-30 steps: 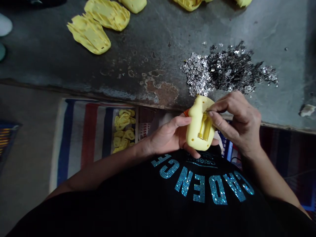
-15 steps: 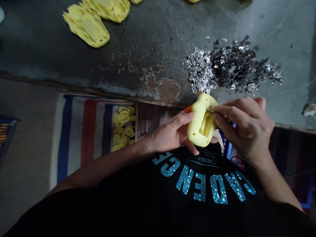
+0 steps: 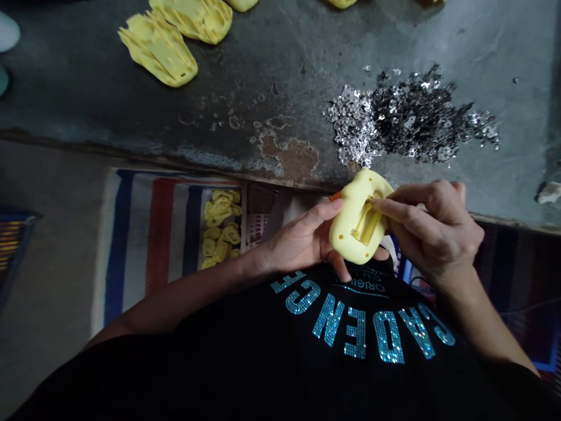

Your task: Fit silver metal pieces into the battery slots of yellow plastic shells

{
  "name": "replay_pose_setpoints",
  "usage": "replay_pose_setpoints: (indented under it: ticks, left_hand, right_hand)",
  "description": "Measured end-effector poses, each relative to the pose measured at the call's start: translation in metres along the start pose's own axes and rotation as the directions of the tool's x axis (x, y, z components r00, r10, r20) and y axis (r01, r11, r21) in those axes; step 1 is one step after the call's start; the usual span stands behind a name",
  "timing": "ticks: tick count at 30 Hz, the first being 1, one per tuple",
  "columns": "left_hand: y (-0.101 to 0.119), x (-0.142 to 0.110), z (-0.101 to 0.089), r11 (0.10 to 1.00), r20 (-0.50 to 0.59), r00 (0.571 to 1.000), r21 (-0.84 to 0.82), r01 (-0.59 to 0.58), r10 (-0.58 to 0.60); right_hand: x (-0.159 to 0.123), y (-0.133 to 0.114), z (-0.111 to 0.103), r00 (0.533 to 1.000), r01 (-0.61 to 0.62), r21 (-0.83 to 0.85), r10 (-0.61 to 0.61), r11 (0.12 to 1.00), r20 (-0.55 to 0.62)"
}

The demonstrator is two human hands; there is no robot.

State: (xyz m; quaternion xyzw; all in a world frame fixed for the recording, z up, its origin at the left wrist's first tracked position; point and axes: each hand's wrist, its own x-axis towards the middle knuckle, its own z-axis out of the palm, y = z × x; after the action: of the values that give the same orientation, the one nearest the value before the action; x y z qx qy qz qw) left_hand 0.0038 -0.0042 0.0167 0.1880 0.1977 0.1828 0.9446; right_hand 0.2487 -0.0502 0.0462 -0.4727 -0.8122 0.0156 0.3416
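Note:
A yellow plastic toy shell (image 3: 357, 219) with an open slot in its back is held just below the table's front edge. My left hand (image 3: 302, 240) is wrapped round its left side and underside. My right hand (image 3: 432, 231) pinches thumb and forefinger together at the top of the slot; whatever sits between the fingertips is too small to make out. A heap of small shiny metal pieces (image 3: 407, 120) lies on the table right above the shell.
The worn grey table (image 3: 272, 111) carries more yellow plastic shells (image 3: 160, 47) at its far left. Below the edge, a striped sack (image 3: 144, 228) holds several small yellow parts (image 3: 219, 228). A white scrap (image 3: 547, 192) lies at the right.
The shell has tilted slightly to the right in my left hand, and my right hand's pinch has stayed at the slot's upper end while the hand slid a little right.

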Motion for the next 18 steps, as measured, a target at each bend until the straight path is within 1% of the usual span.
replay_pose_setpoints:
  ticks: [2,4,6,7,9,10,12,14,18]
  left_hand:
    - [0.0,0.0,0.001,1.0,-0.006,1.0,0.027,-0.004,0.004]
    - [0.0,-0.001,0.004,0.998,-0.019,1.0,0.06,-0.02,0.021]
    - [-0.001,-0.003,0.008,0.994,-0.056,0.997,0.103,-0.048,0.054]
    - [-0.001,-0.005,0.01,0.99,-0.082,0.994,0.128,-0.06,0.071]
    - [-0.002,-0.009,0.013,0.978,-0.132,0.986,0.192,-0.08,0.106]
    - [-0.003,-0.011,0.015,0.969,-0.152,0.98,0.229,-0.089,0.126]
    - [-0.004,-0.015,0.016,0.947,-0.174,0.972,0.305,-0.102,0.16]
    - [-0.005,-0.018,0.016,0.923,-0.202,0.959,0.368,-0.113,0.198]
    - [-0.008,-0.022,0.012,0.882,-0.308,0.917,0.462,-0.09,0.255]
  right_hand:
    - [0.001,0.001,-0.001,0.996,-0.085,0.098,0.085,0.992,-0.003]
    - [0.004,0.007,-0.002,0.98,-0.194,0.229,0.199,0.954,-0.002]
    - [0.008,0.015,-0.003,0.963,-0.268,0.325,0.262,0.907,0.063]
    - [0.011,0.02,-0.003,0.959,-0.283,0.351,0.258,0.893,0.118]
    - [0.015,0.026,-0.004,0.952,-0.284,0.387,0.21,0.877,0.222]
    - [0.017,0.028,-0.004,0.95,-0.28,0.392,0.192,0.876,0.248]
    - [0.017,0.027,-0.004,0.96,-0.243,0.378,0.164,0.894,0.229]
    - [0.014,0.022,-0.003,0.974,-0.208,0.344,0.163,0.916,0.156]
    - [0.002,0.012,0.005,0.975,-0.221,0.265,0.219,0.939,0.038]
